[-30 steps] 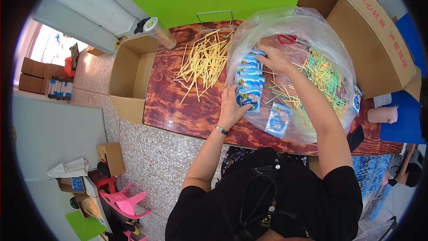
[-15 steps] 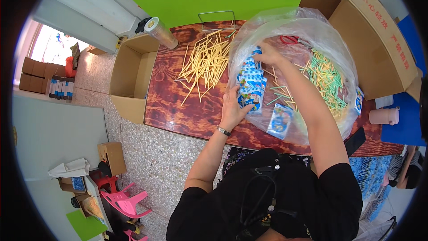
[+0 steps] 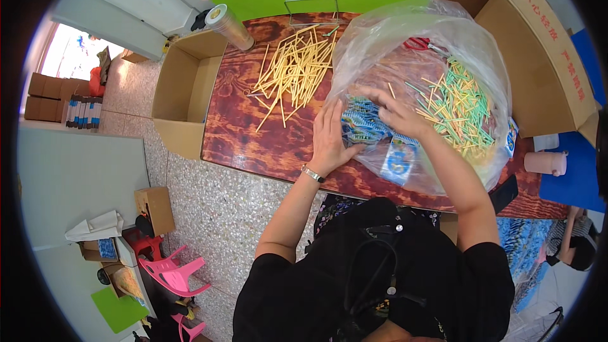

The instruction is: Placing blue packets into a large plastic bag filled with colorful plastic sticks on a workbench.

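Observation:
A row of small blue-and-white packets (image 3: 364, 121) lies bunched on a clear plastic bag spread over the table. My left hand (image 3: 330, 138) flanks the row's left side, fingers stretched along it and thumb at the near end. From the right, my right hand (image 3: 400, 115) curls its fingers over the far and right side, slightly smeared by motion. Between them the two hands grip the row. A single flat packet (image 3: 398, 161) rests just nearer to me. Short yellow and green sticks (image 3: 465, 104) are heaped inside the bag (image 3: 361, 44) on the right.
Long pale-yellow sticks (image 3: 294, 69) are piled on the wooden table (image 3: 231, 120). Red-handled scissors (image 3: 418, 43) lie at the back. Around stand a clear canister (image 3: 229, 26), open cardboard boxes (image 3: 183, 88), a pink cup (image 3: 546, 163) and a dark phone (image 3: 505, 194).
My right hand has come nearer from the row's far end to its right side. The packets, laid out in a longer row before, are now pushed into a shorter, tighter bunch. My left hand stays beside them.

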The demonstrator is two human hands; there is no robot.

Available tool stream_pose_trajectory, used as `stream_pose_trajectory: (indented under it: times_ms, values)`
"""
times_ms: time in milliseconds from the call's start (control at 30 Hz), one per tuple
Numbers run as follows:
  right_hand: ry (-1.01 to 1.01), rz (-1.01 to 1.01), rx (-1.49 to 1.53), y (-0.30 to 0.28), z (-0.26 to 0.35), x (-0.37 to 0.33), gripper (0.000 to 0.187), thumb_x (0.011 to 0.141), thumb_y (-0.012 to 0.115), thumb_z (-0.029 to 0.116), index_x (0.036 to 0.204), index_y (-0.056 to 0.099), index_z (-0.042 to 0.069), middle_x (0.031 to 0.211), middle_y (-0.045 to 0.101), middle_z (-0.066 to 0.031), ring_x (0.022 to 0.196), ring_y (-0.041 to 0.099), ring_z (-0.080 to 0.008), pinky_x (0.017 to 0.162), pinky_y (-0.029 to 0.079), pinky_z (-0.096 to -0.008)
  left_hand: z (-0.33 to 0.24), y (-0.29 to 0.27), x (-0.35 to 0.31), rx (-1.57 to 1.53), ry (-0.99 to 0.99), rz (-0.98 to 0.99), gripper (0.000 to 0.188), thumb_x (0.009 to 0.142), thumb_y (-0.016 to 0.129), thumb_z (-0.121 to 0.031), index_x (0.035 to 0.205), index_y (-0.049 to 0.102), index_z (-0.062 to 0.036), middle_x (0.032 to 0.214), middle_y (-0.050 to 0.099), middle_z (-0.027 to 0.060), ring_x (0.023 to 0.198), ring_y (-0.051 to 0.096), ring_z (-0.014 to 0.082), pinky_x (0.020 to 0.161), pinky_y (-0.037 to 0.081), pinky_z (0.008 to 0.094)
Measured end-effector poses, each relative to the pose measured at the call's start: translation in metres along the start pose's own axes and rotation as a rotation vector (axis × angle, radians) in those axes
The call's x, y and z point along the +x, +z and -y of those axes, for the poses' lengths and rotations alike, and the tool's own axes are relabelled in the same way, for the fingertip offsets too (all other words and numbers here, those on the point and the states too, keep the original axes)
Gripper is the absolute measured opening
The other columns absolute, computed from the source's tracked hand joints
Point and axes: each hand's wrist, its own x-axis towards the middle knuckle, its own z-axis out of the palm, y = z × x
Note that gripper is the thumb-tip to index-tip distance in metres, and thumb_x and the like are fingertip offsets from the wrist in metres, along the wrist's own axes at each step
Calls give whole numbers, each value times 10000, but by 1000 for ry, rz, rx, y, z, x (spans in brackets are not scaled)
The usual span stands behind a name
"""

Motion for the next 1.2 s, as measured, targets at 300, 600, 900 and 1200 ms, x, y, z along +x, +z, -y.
stream_pose_trajectory:
  times_ms: [300, 600, 900, 1200]
  values:
    - [-193, -228, -312, 22, 43, -13, 870, 672, 812, 196, 1410, 374, 48, 1387, 455, -173, 1296, 445, -307, 1083, 347, -398, -7, 30, -9, -456, -186, -18, 1062, 690, 831, -166, 1466, 134, 39, 1454, 304, 274, 1332, 365, 407, 1078, 357, 417]
    - [-195, -77, -346, 13, 3, -13, 1085, 626, 877, 261, 1470, 231, 46, 1403, 417, -172, 1334, 388, -305, 1125, 302, -420, 12, 15, 3, -273, 40, 144, 1384, 572, 915, -334, 1484, -54, 47, 1529, 133, 277, 1429, 186, 379, 1153, 224, 438]
    - [-110, -78, -331, 13, 23, -16, 921, 670, 823, 141, 1440, 324, 57, 1383, 452, -166, 1298, 446, -303, 1070, 386, -406, 10, 20, 7, -379, 74, 35, 1418, 550, 923, -333, 1483, -77, 41, 1450, 278, 264, 1315, 335, 377, 1108, 267, 467]
    - [-249, -57, -500, 3, 1, -22, 990, 687, 777, 88, 1500, 211, 122, 1482, 344, -172, 1370, 342, -349, 1135, 275, -436, 28, 42, 15, -428, 66, 221, 1314, 591, 903, -337, 1486, 21, 48, 1473, 240, 270, 1378, 284, 353, 1129, 265, 417]
